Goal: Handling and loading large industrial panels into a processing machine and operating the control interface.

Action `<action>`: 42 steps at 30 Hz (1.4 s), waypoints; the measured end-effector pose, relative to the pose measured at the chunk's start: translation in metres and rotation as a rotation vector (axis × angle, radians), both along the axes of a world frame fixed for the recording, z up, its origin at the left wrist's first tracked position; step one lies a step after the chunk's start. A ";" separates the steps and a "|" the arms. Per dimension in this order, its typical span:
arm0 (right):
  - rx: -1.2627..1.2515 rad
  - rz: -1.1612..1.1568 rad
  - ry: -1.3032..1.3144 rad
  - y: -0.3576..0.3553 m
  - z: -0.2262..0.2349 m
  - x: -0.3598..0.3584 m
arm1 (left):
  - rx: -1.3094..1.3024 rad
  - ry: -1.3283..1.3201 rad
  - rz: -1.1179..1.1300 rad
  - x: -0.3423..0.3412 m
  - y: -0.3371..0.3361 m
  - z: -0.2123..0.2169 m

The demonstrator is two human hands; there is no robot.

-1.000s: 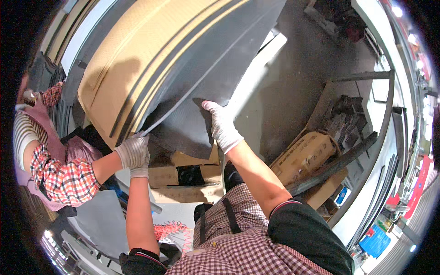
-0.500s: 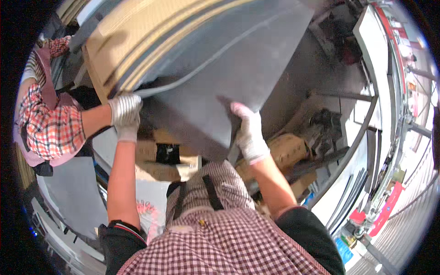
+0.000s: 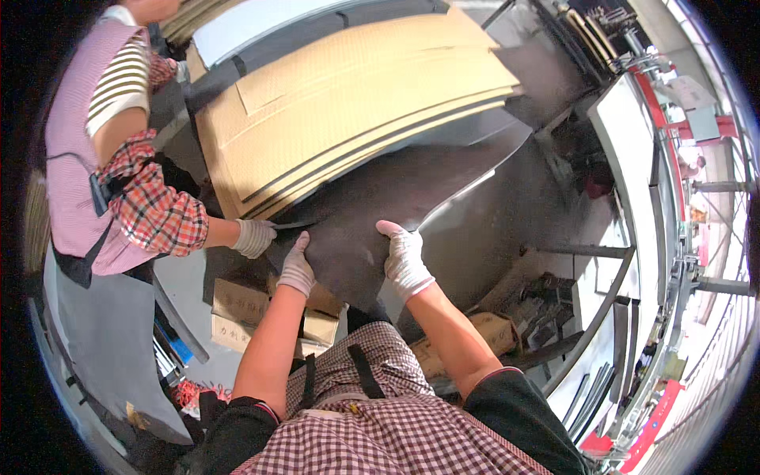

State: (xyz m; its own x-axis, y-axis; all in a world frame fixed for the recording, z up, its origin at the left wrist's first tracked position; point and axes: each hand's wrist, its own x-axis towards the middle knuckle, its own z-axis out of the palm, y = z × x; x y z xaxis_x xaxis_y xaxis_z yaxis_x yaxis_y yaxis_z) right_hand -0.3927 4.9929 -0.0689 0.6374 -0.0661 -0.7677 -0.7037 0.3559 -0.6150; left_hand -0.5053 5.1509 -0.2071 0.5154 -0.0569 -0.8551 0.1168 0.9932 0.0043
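Both gloved hands, the left hand (image 3: 297, 269) and the right hand (image 3: 404, 257), gripped the near edge of a dark grey sheet (image 3: 396, 190) lying beneath stacked cardboard sheets (image 3: 340, 95), beside a co-worker's gloved hand (image 3: 255, 237).

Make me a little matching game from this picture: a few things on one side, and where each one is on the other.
Things:
1. left hand
2. right hand
3. co-worker's gloved hand
4. cardboard sheets

Places:
A. stacked beyond the dark sheet
B. on the dark sheet's near edge, right side
C. at the dark sheet's left corner, reaching in from the left
D. on the dark sheet's near edge, left side

Pairs: 1-D, 2-B, 3-C, 4-A
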 end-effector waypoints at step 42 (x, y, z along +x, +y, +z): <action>-0.641 -0.284 -1.236 -0.296 0.470 -0.604 | 0.227 -0.531 -0.012 -0.508 0.029 0.175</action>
State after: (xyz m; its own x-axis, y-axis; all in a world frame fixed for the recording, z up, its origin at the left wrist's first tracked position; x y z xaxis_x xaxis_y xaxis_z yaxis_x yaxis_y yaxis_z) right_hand -0.9964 4.6974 0.4013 0.7718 -0.4214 0.4761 0.4440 -0.1787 -0.8780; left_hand -1.0136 5.1796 -0.0318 0.8776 0.0888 -0.4712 0.0522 0.9592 0.2779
